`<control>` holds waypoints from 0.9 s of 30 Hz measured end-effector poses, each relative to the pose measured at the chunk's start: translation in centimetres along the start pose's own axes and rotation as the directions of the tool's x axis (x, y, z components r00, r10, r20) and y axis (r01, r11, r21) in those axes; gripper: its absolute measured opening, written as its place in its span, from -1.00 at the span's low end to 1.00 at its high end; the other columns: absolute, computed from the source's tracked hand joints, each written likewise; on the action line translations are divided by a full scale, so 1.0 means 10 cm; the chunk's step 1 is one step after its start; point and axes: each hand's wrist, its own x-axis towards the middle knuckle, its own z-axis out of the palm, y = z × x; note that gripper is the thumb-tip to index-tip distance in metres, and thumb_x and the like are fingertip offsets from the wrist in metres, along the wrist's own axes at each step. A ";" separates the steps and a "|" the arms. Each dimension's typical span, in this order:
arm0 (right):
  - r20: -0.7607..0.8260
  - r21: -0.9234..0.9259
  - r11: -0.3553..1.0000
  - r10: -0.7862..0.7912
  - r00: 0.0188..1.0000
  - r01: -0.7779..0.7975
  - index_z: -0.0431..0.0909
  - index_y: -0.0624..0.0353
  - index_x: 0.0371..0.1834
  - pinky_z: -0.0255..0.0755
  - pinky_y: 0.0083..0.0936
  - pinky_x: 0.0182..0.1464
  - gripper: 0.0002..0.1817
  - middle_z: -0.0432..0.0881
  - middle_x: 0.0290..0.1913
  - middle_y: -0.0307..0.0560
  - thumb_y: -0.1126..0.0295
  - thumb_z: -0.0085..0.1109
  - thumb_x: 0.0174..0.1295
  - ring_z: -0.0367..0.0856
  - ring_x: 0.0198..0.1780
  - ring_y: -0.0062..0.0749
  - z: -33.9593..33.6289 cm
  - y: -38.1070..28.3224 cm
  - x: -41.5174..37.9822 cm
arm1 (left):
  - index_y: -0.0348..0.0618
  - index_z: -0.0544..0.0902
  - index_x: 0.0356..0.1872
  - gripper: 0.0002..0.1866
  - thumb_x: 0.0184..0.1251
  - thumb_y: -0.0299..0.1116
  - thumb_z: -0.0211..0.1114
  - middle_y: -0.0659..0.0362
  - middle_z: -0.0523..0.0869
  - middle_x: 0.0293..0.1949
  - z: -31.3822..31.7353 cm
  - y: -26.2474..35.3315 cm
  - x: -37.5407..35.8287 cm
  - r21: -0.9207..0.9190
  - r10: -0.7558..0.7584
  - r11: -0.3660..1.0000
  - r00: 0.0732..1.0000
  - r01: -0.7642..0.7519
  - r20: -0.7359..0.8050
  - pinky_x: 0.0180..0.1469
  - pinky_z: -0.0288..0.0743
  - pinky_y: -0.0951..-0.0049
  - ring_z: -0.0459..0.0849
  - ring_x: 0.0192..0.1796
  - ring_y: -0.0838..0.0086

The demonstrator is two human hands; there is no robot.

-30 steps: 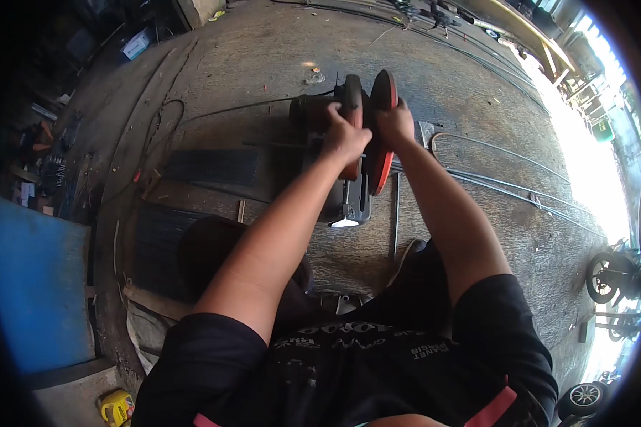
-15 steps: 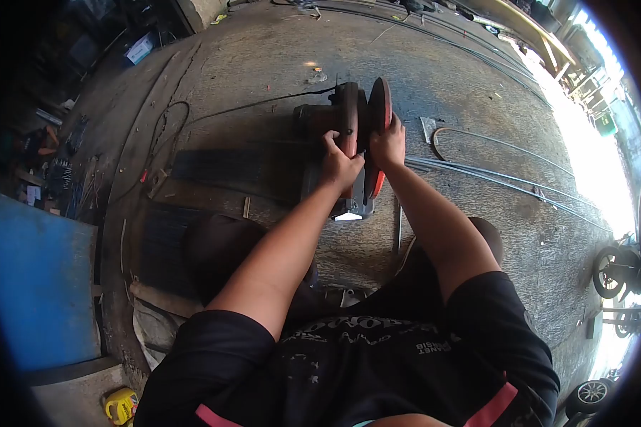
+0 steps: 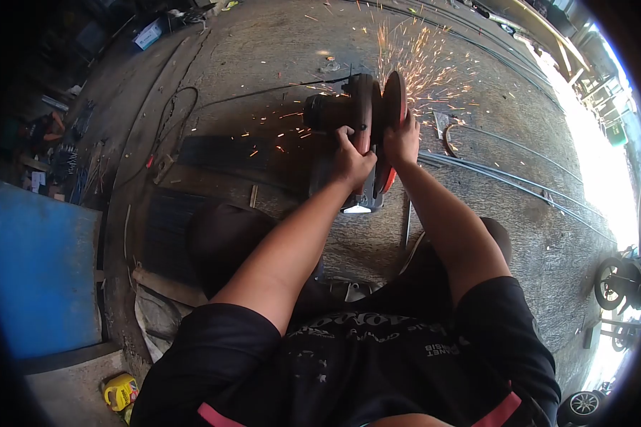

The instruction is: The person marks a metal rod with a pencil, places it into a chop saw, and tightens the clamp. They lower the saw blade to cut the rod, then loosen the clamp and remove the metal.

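Observation:
A dark power saw [image 3: 325, 114] with a long curved handle stands on the floor in front of me. My left hand [image 3: 352, 160] is closed around that handle, thumb and fingers wrapped on it. A round red disc [image 3: 394, 92] stands upright on the saw's right side. My right hand [image 3: 403, 142] is at the disc's right face, its fingers partly hidden, and I cannot make out what they hold. Orange sparks [image 3: 424, 67] spray beyond the saw and to both sides of it. The contact point under the saw is hidden.
Long thin metal rods [image 3: 491, 176] lie on the floor to the right. The saw's cable [image 3: 263, 92] runs left. Dark flat sheets [image 3: 224, 153] lie left of the saw. A blue panel [image 3: 39, 270] and a yellow container [image 3: 120, 391] are at the left. Another person's arm [image 3: 55, 124] shows far left.
Sparks now fly from the saw, where there were none before. Both hands and the saw appear slightly farther right in view, as the camera view has shifted.

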 end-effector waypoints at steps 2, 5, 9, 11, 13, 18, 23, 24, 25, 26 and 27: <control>0.000 -0.022 1.000 -0.008 1.000 0.008 0.14 0.21 0.39 0.36 -0.06 0.21 -0.24 0.33 0.17 0.36 0.37 0.11 0.02 0.42 0.18 0.25 0.03 0.04 0.02 | -0.11 0.13 0.09 -0.34 0.01 -0.41 0.34 -0.29 0.59 -0.21 0.04 -0.06 0.02 -0.020 0.076 0.997 0.996 -0.077 -0.042 -0.07 0.45 -0.04 0.61 -0.12 -0.27; -0.012 -0.003 1.000 -0.026 1.000 0.026 0.13 0.19 0.39 0.36 -0.05 0.21 -0.23 0.33 0.18 0.35 0.36 0.11 0.02 0.41 0.20 0.24 0.04 0.07 0.01 | -0.13 0.14 0.07 -0.36 0.00 -0.42 0.34 -0.27 0.58 -0.22 0.12 -0.19 0.04 -0.050 0.207 0.975 0.969 -0.215 -0.132 -0.08 0.45 -0.03 0.60 -0.13 -0.26; -0.013 -0.013 1.000 -0.025 1.000 0.025 0.12 0.20 0.40 0.35 -0.05 0.22 -0.22 0.32 0.20 0.33 0.36 0.12 0.02 0.39 0.22 0.23 0.05 0.07 0.01 | -0.15 0.16 0.06 -0.36 -0.01 -0.42 0.35 -0.25 0.57 -0.23 0.10 -0.16 0.03 -0.071 0.180 0.979 0.977 -0.189 -0.111 -0.08 0.45 -0.01 0.61 -0.15 -0.24; -0.017 -0.016 1.000 -0.020 1.000 0.019 0.13 0.20 0.40 0.34 -0.06 0.23 -0.22 0.33 0.19 0.31 0.37 0.13 0.03 0.38 0.22 0.23 0.04 0.07 0.00 | -0.15 0.15 0.06 -0.36 -0.01 -0.42 0.35 -0.24 0.57 -0.23 0.10 -0.17 0.03 -0.046 0.187 0.980 0.976 -0.193 -0.110 -0.09 0.46 0.01 0.61 -0.15 -0.23; -0.018 -0.009 1.000 -0.025 1.000 0.025 0.13 0.20 0.40 0.34 -0.07 0.23 -0.22 0.33 0.19 0.32 0.37 0.13 0.03 0.38 0.22 0.23 0.06 0.08 0.02 | -0.15 0.15 0.06 -0.36 -0.01 -0.42 0.35 -0.25 0.57 -0.22 0.13 -0.20 0.05 -0.070 0.176 0.980 0.978 -0.185 -0.108 -0.09 0.46 0.01 0.61 -0.15 -0.22; 0.005 -0.020 1.000 -0.014 1.000 0.014 0.14 0.21 0.39 0.33 -0.09 0.24 -0.24 0.35 0.18 0.34 0.37 0.13 0.04 0.37 0.22 0.23 0.06 0.10 0.02 | -0.16 0.15 0.08 -0.35 -0.01 -0.42 0.35 -0.24 0.56 -0.20 0.08 -0.13 0.02 -0.097 0.107 0.989 0.992 -0.113 -0.062 -0.08 0.46 0.02 0.61 -0.14 -0.21; -0.048 -0.017 0.999 -0.044 0.998 0.043 0.14 0.24 0.39 0.34 -0.11 0.24 -0.23 0.34 0.18 0.34 0.36 0.14 0.04 0.38 0.21 0.23 0.08 0.10 0.02 | -0.16 0.13 0.10 -0.34 0.01 -0.38 0.33 -0.20 0.51 -0.11 0.20 -0.36 0.09 -0.041 0.189 0.980 0.978 -0.193 -0.094 0.01 0.44 0.07 0.61 -0.09 -0.06; -0.049 -0.018 0.999 -0.045 0.998 0.044 0.14 0.24 0.39 0.34 -0.11 0.24 -0.23 0.34 0.18 0.34 0.36 0.14 0.04 0.38 0.21 0.23 0.08 0.09 0.03 | -0.16 0.13 0.10 -0.34 0.01 -0.38 0.33 -0.20 0.51 -0.11 0.17 -0.31 0.09 -0.043 0.190 0.980 0.977 -0.194 -0.094 0.01 0.44 0.07 0.61 -0.09 -0.06; -0.041 -0.001 0.999 -0.037 0.998 0.037 0.13 0.23 0.40 0.33 -0.11 0.25 -0.23 0.34 0.17 0.33 0.36 0.14 0.04 0.38 0.21 0.23 0.08 0.10 0.02 | -0.16 0.13 0.10 -0.34 0.02 -0.37 0.33 -0.21 0.52 -0.12 0.15 -0.28 0.07 -0.112 0.144 0.982 0.988 -0.149 -0.053 0.01 0.44 0.07 0.61 -0.09 -0.07; -0.034 0.017 0.999 -0.031 0.999 0.032 0.13 0.23 0.40 0.33 -0.11 0.25 -0.22 0.34 0.17 0.32 0.36 0.14 0.04 0.38 0.21 0.23 0.08 0.11 0.01 | -0.16 0.12 0.10 -0.34 0.02 -0.36 0.33 -0.22 0.53 -0.13 0.12 -0.24 0.06 -0.179 0.103 0.978 0.995 -0.103 -0.012 0.01 0.45 0.08 0.61 -0.10 -0.08; -0.034 0.017 0.999 -0.032 0.999 0.032 0.13 0.23 0.40 0.33 -0.11 0.25 -0.22 0.34 0.17 0.32 0.36 0.14 0.04 0.38 0.21 0.23 0.06 0.08 0.00 | -0.16 0.12 0.10 -0.34 0.02 -0.36 0.33 -0.22 0.53 -0.13 0.13 -0.24 0.06 -0.180 0.103 0.978 0.995 -0.104 -0.012 0.01 0.45 0.08 0.61 -0.10 -0.08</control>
